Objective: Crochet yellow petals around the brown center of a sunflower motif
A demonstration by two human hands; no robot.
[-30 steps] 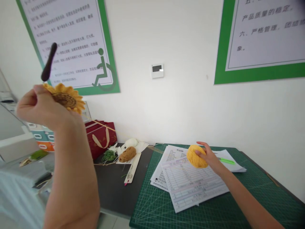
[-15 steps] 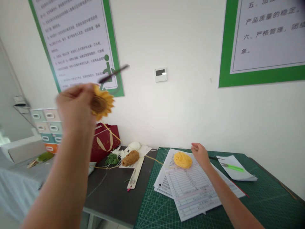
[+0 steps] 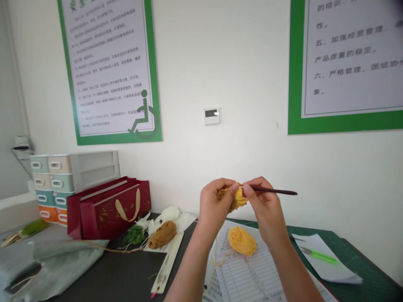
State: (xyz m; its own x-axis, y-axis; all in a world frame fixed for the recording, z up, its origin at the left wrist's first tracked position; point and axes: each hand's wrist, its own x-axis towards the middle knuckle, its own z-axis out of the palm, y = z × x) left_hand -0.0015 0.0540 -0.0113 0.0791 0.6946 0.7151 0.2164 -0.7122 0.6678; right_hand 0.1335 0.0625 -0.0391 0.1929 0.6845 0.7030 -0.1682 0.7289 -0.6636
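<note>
My left hand (image 3: 218, 197) pinches a yellow and brown crocheted sunflower (image 3: 237, 202), partly covered by the fingers. Close against it, my right hand (image 3: 262, 199) is closed on a crochet hook (image 3: 278, 191) with a dark handle pointing right. The hook's thin metal tip meets the flower's edge between both thumbs. Below the hands, a ball of yellow yarn (image 3: 242, 241) rests on printed sheets (image 3: 252, 272). A yellow strand hangs down beside my left wrist toward the papers.
A brown yarn skein (image 3: 162, 235), green yarn (image 3: 134, 235) and a ruler (image 3: 168, 262) lie left. Behind them stand red gift bags (image 3: 116, 209) and a drawer unit (image 3: 94, 167). A green-handled cutter (image 3: 321, 255) lies on paper at right, over a green cutting mat (image 3: 349, 251).
My left hand has brought the sunflower down from the upper left to the middle. My right hand has risen from the papers and now holds the hook, previously up beside the flower.
</note>
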